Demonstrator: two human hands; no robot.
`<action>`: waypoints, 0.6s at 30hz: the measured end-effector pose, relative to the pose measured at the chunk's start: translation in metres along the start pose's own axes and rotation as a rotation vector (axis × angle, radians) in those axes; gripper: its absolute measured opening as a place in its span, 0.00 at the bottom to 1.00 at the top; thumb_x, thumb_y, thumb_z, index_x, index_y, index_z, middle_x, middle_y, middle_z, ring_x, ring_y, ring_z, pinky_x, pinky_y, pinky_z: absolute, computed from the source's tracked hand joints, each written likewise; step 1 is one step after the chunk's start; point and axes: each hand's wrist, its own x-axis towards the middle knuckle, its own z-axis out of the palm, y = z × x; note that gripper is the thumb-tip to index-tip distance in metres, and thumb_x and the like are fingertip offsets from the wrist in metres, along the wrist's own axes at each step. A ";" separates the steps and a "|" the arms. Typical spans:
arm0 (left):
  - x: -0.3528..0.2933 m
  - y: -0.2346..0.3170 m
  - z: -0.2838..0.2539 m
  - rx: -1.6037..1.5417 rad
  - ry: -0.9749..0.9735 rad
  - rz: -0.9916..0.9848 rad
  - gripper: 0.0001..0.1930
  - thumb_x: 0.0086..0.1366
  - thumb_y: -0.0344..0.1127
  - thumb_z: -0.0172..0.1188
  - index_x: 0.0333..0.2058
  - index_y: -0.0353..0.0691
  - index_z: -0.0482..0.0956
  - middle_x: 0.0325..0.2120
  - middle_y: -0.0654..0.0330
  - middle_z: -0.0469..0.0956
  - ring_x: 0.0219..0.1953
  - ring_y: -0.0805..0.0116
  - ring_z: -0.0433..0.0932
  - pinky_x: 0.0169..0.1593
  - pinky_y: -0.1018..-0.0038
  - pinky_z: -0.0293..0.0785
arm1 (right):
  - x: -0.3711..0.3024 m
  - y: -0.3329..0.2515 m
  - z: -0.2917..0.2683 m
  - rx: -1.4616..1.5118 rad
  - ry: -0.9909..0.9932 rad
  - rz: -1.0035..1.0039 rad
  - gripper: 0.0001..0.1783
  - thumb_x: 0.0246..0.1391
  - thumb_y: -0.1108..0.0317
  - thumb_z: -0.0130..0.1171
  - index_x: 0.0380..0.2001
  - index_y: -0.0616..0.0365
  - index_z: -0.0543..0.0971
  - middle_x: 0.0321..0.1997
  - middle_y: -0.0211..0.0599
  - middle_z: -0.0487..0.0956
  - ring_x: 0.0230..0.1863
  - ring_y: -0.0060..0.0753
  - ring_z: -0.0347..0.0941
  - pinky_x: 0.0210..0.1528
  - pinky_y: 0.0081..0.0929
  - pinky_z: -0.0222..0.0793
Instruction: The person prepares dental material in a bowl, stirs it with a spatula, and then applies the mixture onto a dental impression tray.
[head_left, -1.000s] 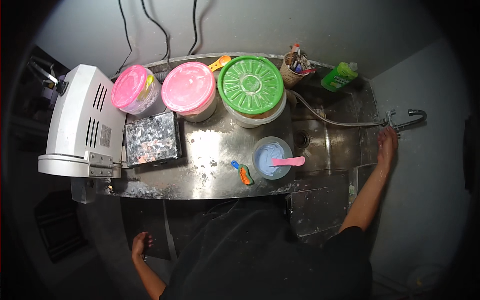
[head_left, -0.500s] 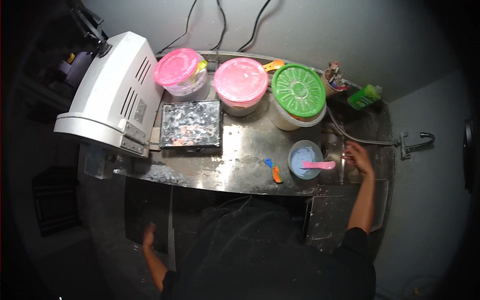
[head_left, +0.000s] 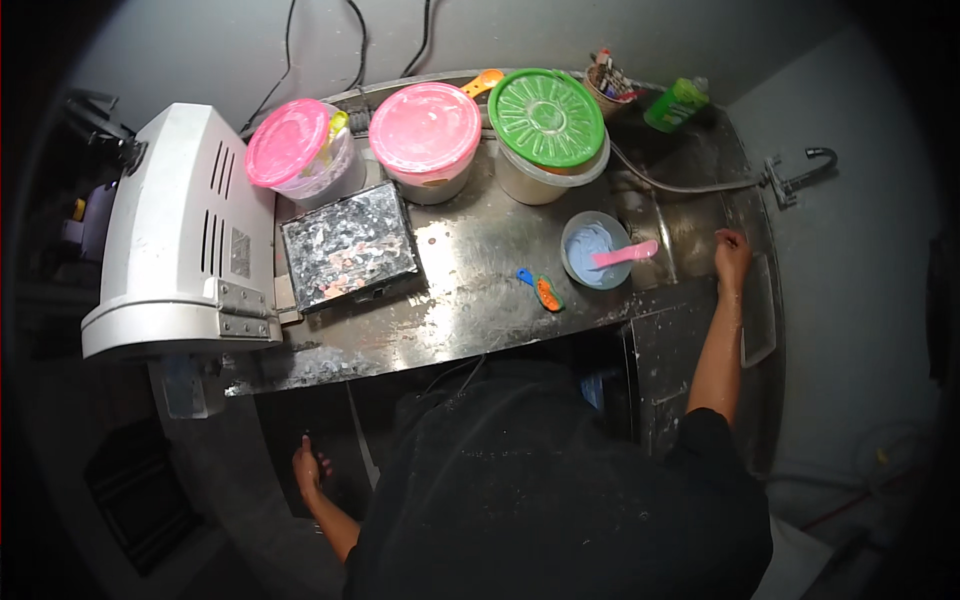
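My left hand (head_left: 310, 466) hangs in the air below the counter's front edge, empty, its thumb and fingers apart. My right hand (head_left: 732, 258) is over the sink area at the right end of the counter, its fingers curled in with nothing visible in them. To its left stands a translucent bowl (head_left: 604, 278) of pale blue paste. A pink spatula (head_left: 628, 254) lies in the bowl, with its handle over the rim towards my right hand. Beside the bowl are small measuring spoons (head_left: 546, 291), coloured blue, orange and green. Neither hand touches any of these.
A white machine (head_left: 180, 220) fills the left end of the metal counter (head_left: 450, 310). Near it is a stained black box (head_left: 350, 245). Two pink-lidded tubs (head_left: 425, 128) and a green-lidded tub (head_left: 546, 118) line the back. A tap (head_left: 800, 178) and green bottle (head_left: 677, 105) are at right.
The view has turned, shifting the counter in the picture. My right hand has moved farther from the bowl, and its spread fingers have curled in. My left hand remains low beside me.
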 end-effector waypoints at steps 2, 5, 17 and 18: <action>-0.019 0.010 -0.012 0.362 -0.012 0.193 0.24 0.65 0.54 0.58 0.38 0.33 0.79 0.31 0.50 0.79 0.33 0.55 0.79 0.42 0.62 0.72 | -0.018 -0.008 0.025 -0.015 -0.050 0.096 0.11 0.52 0.68 0.63 0.39 0.59 0.82 0.30 0.33 0.79 0.31 0.26 0.74 0.37 0.23 0.69; -0.092 0.089 0.029 0.800 -0.303 0.641 0.23 0.67 0.49 0.56 0.27 0.30 0.76 0.18 0.48 0.70 0.25 0.59 0.74 0.35 0.65 0.69 | -0.062 -0.023 0.035 -0.008 -0.322 0.014 0.13 0.56 0.64 0.62 0.43 0.57 0.81 0.32 0.30 0.79 0.33 0.23 0.73 0.38 0.21 0.68; -0.161 0.200 0.184 0.460 0.004 1.134 0.15 0.57 0.42 0.68 0.25 0.33 0.79 0.18 0.51 0.77 0.24 0.54 0.79 0.26 0.64 0.69 | -0.128 -0.032 0.037 0.564 -0.642 0.225 0.26 0.68 0.53 0.49 0.62 0.54 0.69 0.50 0.31 0.74 0.44 0.18 0.70 0.44 0.20 0.65; -0.155 0.198 0.183 0.357 0.172 1.174 0.15 0.54 0.41 0.71 0.24 0.35 0.79 0.19 0.53 0.77 0.23 0.57 0.78 0.25 0.66 0.69 | -0.127 -0.027 0.034 0.557 -0.638 0.229 0.25 0.68 0.53 0.49 0.62 0.54 0.69 0.50 0.30 0.75 0.44 0.17 0.70 0.44 0.19 0.65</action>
